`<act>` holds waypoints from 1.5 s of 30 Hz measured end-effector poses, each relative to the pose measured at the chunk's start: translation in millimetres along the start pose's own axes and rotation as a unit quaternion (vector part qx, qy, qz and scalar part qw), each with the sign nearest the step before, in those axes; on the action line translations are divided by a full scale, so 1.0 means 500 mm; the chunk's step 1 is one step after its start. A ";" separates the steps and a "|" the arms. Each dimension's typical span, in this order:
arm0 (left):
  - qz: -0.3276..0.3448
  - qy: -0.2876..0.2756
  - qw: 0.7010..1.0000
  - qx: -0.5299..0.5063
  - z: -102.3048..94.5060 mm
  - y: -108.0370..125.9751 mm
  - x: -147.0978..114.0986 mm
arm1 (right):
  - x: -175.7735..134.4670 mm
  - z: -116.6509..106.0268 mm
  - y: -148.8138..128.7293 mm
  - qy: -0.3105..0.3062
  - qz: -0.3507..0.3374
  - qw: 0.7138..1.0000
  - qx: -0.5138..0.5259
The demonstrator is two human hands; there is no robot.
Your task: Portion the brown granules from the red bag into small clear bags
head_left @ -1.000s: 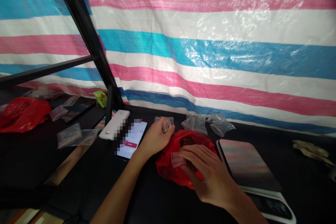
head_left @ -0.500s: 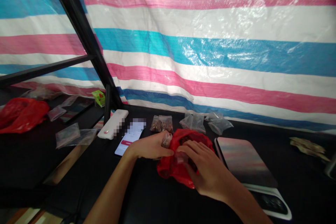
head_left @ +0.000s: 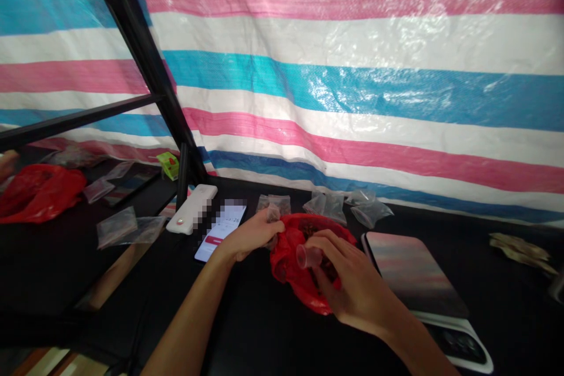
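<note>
My left hand (head_left: 251, 236) is closed on a small clear plastic bag (head_left: 273, 212) whose top sticks up past the fingers; what it contains is hidden. My right hand (head_left: 352, 276) grips a small clear plastic cup (head_left: 308, 256), its mouth tilted toward the left. Beneath the cup lies an open red plastic bag (head_left: 293, 291) with brown dried pieces inside, partly covered by the fingers. Just behind my left hand rest small filled zip bags (head_left: 282, 202), partly hidden. Flat clear zip bags (head_left: 325, 205) lie behind the red bag.
A digital scale (head_left: 414, 273) stands right of the red bag, with a crumpled tan item (head_left: 520, 249) farther right. To the left lie a phone (head_left: 224, 226), a white power bank (head_left: 191, 208) and a black frame post (head_left: 145, 59). Another person's hand (head_left: 6, 164) shows beside a second red bag (head_left: 48, 194).
My right hand has turned the cup so its mouth shows, tilted left. My left hand has moved slightly up and left with the clear bag. Another person's hand has appeared at the left edge.
</note>
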State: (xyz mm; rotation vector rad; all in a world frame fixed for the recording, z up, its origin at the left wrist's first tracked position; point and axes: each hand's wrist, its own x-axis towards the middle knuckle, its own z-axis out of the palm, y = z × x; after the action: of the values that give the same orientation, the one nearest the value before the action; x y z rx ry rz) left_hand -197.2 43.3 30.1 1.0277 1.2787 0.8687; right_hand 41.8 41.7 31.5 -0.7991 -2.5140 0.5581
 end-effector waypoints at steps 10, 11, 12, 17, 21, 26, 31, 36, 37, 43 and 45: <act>-0.016 -0.028 0.997 -0.071 0.004 0.012 -0.008 | -0.002 0.014 -0.029 -0.038 0.006 0.999 0.014; -0.020 -0.020 0.996 -0.080 0.004 0.012 -0.008 | -0.002 0.016 -0.028 -0.040 0.010 0.999 0.011; -0.024 -0.012 0.996 -0.089 0.003 0.011 -0.008 | -0.002 0.017 -0.026 -0.040 0.014 0.999 0.008; -0.038 0.006 0.990 -0.137 0.002 0.008 -0.003 | -0.004 0.019 -0.020 -0.042 0.016 0.999 -0.015; -0.039 0.012 0.989 -0.144 0.001 0.009 -0.003 | -0.003 0.021 -0.021 -0.029 0.016 0.999 -0.011; -0.002 0.019 0.997 -0.072 -0.003 0.010 -0.003 | -0.001 0.016 -0.016 0.035 0.007 0.998 0.048; 0.188 0.091 0.975 0.073 0.010 0.003 0.011 | -0.002 0.010 0.004 0.183 0.005 0.982 0.053; 0.286 0.065 0.938 0.185 0.058 -0.007 0.013 | -0.001 0.006 0.014 0.289 -0.033 0.957 -0.007; 0.290 0.056 0.936 0.190 0.068 -0.008 0.012 | -0.001 0.006 0.016 0.299 -0.045 0.953 -0.019; 0.288 0.048 0.936 0.199 0.098 -0.019 0.015 | -0.009 0.018 0.033 0.289 -0.081 0.953 -0.047; 0.286 0.046 0.936 0.200 0.100 -0.023 0.017 | -0.011 0.022 0.038 0.275 -0.086 0.956 -0.050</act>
State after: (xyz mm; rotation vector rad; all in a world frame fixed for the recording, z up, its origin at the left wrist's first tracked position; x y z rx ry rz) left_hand -147.1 41.8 16.5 1.7572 1.2818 1.1250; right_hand 48.7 50.0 11.6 -0.6494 -2.0724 0.1211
